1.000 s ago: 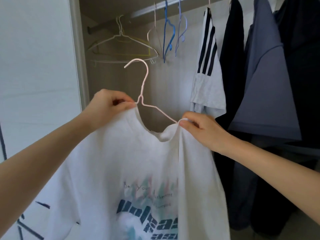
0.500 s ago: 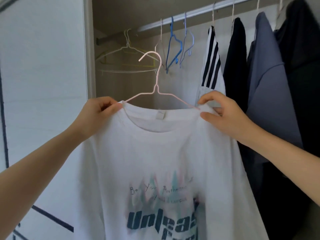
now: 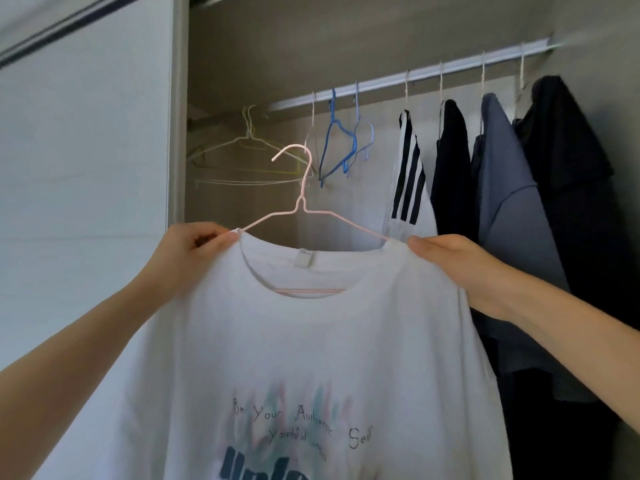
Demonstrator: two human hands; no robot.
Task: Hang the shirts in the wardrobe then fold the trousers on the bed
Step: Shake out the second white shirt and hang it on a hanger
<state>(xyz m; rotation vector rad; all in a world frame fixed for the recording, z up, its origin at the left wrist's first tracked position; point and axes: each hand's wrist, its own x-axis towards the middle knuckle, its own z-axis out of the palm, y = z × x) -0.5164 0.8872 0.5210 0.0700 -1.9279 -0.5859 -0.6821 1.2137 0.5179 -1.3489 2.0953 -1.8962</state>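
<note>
Below the rail (image 3: 415, 75), left hand (image 3: 188, 252) and right hand (image 3: 453, 265) each pinch a shoulder of the shirt (image 3: 311, 341). The ends of the hanger (image 3: 300, 202) hide under cloth, and the shirt's hem is cut off.

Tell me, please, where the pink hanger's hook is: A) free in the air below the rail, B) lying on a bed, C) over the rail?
A: the hook of the pink hanger ends below the rail, with the left hand and right hand gripping the white T-shirt.
</note>
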